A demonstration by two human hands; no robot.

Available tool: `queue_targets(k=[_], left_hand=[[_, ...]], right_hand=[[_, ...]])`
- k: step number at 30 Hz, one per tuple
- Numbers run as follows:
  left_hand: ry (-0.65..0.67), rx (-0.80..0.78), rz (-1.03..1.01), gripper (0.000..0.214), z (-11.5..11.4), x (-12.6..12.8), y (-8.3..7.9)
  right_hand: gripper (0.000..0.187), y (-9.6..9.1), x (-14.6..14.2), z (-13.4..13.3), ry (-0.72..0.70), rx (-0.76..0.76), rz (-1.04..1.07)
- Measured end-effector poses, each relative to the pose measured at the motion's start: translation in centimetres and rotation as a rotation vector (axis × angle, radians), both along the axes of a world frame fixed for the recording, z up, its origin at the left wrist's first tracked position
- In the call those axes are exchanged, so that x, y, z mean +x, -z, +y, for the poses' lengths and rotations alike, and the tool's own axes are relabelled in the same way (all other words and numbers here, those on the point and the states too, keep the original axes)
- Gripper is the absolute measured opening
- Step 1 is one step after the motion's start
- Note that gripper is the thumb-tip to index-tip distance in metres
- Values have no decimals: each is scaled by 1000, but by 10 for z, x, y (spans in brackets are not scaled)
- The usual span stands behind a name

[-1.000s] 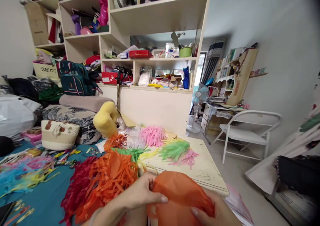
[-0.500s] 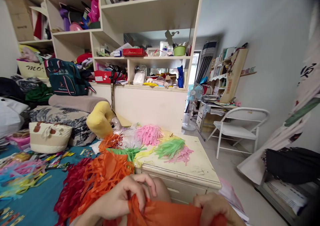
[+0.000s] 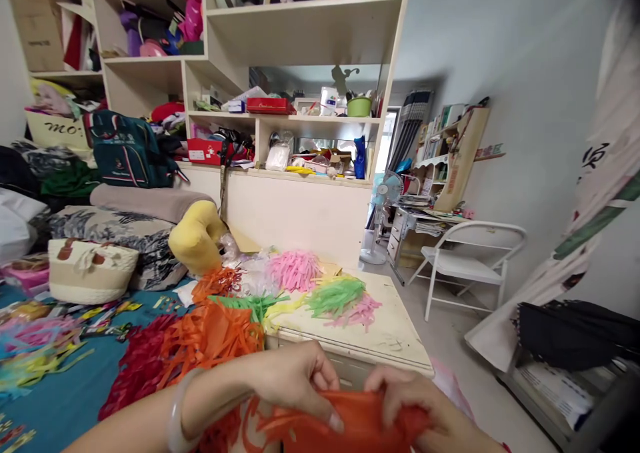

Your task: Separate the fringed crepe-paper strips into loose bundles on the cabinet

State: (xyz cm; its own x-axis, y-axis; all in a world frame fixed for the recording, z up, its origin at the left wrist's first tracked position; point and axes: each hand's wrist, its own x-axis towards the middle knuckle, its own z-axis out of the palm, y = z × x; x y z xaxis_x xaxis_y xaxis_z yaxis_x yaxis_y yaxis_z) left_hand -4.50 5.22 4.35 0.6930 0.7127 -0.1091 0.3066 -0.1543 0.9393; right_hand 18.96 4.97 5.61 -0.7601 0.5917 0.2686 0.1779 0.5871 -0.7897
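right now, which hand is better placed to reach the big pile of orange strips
Probably the left hand: its forearm is beside the orange strips, while the right hand is farther away. Both hold the orange sheet, though, so the left would likely need to let go.

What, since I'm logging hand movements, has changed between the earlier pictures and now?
The orange sheet, spread broad a second ago, is now bunched into folds. Since half a second ago, the left hand has moved toward the right hand. Both hold the sheet throughout. The yellow cushion and white chair stayed put.
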Motion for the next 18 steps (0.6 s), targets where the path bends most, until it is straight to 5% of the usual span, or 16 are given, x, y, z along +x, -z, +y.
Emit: queue_targets(k=[3, 7, 12, 15, 18], left_hand=[[-51, 70, 68, 28, -6, -9, -6], [-177, 397, 219, 19, -17, -13, -19], [-173, 499, 291, 18, -26, -4, -28], [-200, 541, 296, 19, -27, -4, -30], [-179, 432, 243, 13, -27, -10, -29]], right_hand=[[21, -13, 33, 0, -43, 152, -247], [29, -22, 66, -4, 108, 378, -424], [46, -19, 10, -4, 212, 344, -238], [25, -13, -28, 5, 140, 108, -219], [9, -8, -37, 12, 179, 12, -202]])
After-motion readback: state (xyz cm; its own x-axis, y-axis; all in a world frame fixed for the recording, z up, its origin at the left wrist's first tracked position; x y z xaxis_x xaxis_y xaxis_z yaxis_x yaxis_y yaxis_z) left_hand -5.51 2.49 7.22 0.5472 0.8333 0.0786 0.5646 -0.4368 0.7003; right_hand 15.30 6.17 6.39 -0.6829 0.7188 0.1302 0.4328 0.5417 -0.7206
